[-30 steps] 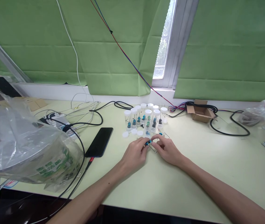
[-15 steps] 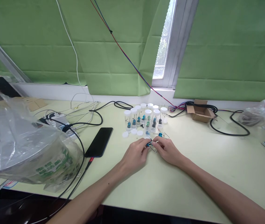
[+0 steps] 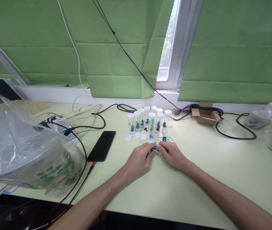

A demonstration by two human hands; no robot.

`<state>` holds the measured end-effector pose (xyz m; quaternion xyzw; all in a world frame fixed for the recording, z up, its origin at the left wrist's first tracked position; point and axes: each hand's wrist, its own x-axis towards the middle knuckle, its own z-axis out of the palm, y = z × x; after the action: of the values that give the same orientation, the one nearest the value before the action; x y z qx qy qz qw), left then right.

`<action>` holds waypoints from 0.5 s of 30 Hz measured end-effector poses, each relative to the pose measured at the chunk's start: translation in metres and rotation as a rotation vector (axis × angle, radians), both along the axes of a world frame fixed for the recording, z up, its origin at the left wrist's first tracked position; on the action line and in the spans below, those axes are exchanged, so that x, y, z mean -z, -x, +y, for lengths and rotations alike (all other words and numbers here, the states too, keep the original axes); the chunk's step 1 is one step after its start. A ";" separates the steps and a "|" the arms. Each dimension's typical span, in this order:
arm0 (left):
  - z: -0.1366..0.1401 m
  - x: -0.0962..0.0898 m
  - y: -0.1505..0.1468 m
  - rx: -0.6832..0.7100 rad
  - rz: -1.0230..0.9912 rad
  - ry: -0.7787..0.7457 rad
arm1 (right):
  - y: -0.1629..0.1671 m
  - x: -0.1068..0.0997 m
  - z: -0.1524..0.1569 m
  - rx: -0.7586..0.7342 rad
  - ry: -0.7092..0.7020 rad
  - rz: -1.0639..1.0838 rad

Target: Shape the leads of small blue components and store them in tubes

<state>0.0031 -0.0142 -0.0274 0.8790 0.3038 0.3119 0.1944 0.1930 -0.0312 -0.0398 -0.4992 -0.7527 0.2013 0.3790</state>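
Observation:
My left hand (image 3: 139, 159) is closed in a pinch on a small blue and black part (image 3: 154, 149) with thin wires. From the other side my right hand (image 3: 171, 154) pinches at the same part, its fingertips close to the left ones. The fingers partly cover the part, so its exact kind cannot be made out. Just beyond the right fingertips lies another small blue piece (image 3: 164, 139) with thin wire legs. Behind the hands stand several clear vials (image 3: 151, 123) with white caps, holding blue and dark wired pieces. Loose white caps (image 3: 137, 135) lie on the table at their left.
A black phone (image 3: 102, 146) with a plugged-in cable lies left of my hands. Further left sits a large plastic bag around a tub (image 3: 37, 159). Black and white cables run along the back. A small open cardboard box (image 3: 206, 116) stands at the back right.
My right fingertips have shifted slightly at the blue and black part, leaving more of it in view. The left hand has hardly moved.

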 end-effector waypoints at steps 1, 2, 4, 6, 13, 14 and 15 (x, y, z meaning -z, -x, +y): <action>0.000 0.000 0.000 0.002 -0.004 0.004 | 0.000 0.000 0.000 0.000 -0.005 -0.005; 0.000 0.000 0.000 0.004 -0.007 0.005 | 0.000 0.000 0.000 0.003 -0.010 -0.010; 0.001 0.000 -0.001 0.000 -0.014 -0.001 | 0.000 -0.001 0.000 0.012 -0.012 -0.009; 0.001 -0.001 -0.001 -0.017 -0.024 -0.013 | 0.000 -0.002 -0.001 0.011 0.004 0.009; 0.002 -0.001 -0.001 -0.048 -0.053 0.009 | -0.001 -0.002 -0.003 -0.066 0.049 0.086; 0.001 -0.001 -0.001 -0.048 -0.050 0.010 | -0.001 -0.001 -0.003 -0.066 0.049 0.086; 0.001 -0.001 -0.001 -0.049 -0.047 0.010 | -0.001 -0.001 -0.003 -0.064 0.047 0.083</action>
<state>0.0037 -0.0128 -0.0267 0.8626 0.3222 0.3359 0.1980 0.1939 -0.0342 -0.0385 -0.4749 -0.7469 0.2517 0.3914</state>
